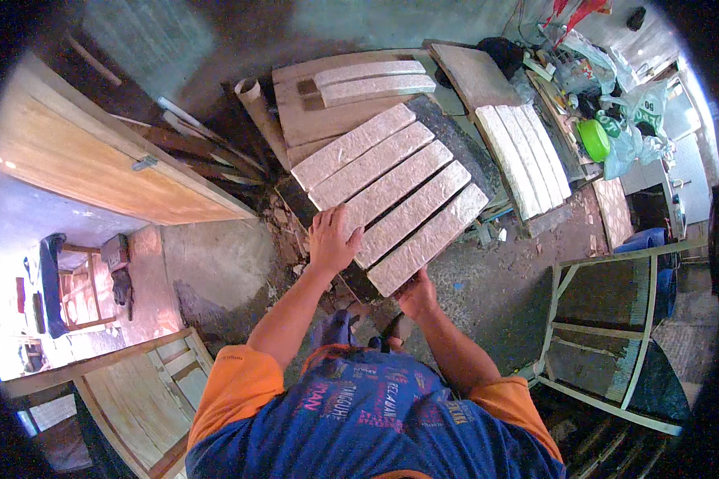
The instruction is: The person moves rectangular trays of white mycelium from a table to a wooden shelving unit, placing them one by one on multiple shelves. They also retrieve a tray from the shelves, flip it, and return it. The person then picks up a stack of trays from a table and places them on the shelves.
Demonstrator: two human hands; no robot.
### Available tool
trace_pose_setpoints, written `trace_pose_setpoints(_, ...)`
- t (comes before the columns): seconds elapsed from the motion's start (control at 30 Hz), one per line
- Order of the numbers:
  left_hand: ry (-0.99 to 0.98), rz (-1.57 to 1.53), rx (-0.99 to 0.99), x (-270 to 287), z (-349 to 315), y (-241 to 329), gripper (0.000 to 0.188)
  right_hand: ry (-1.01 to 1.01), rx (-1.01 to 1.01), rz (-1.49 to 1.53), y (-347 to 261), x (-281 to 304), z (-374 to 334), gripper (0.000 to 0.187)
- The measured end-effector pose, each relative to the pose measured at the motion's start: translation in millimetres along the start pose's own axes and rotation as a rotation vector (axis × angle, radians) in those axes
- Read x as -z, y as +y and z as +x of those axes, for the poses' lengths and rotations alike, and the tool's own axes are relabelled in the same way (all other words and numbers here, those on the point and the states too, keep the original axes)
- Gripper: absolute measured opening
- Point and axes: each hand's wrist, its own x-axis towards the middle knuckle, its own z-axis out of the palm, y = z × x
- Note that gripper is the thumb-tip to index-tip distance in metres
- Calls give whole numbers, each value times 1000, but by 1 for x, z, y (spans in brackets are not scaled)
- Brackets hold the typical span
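A dark board [297, 203] slants across the middle, bearing several pale, rough-faced strips [403, 185] laid side by side with narrow dark gaps. My left hand [333, 239] lies over the near-left ends of the middle strips, fingers stretched out and thumb apart. At the board's near edge, my right hand [417, 296] grips from below, beside the nearest strip [428, 239]; some of its fingers are hidden beneath. My feet show partly under the board's near corner.
Behind lie more pale strips [375, 82] on a brown panel [311, 120]. Further strips [527, 156] lean at the right. A wooden door [104, 156] stands left, a white-framed mesh panel [603, 331] right. Plastic bags [639, 120] and a green bowl [593, 140] sit far right. Rubble lies underfoot.
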Motion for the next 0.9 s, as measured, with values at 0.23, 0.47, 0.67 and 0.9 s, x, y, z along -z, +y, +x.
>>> trace_pose_setpoints(0.23,77,-20,47,-9,-7,-32,55,-32,53,93,6,-2,4,58)
trace_pose_setpoints(0.47,176,102,336,10,69,-125,39,18,140,91,13,-6,9,57)
trace_pose_setpoints(0.67,82,129,-48,13,59,-92,34,106,135,95,15,-5,11,55)
trace_pose_setpoints(0.9,32,34,127,-6,51,-68,52,140,164,115,14,-7,10,55)
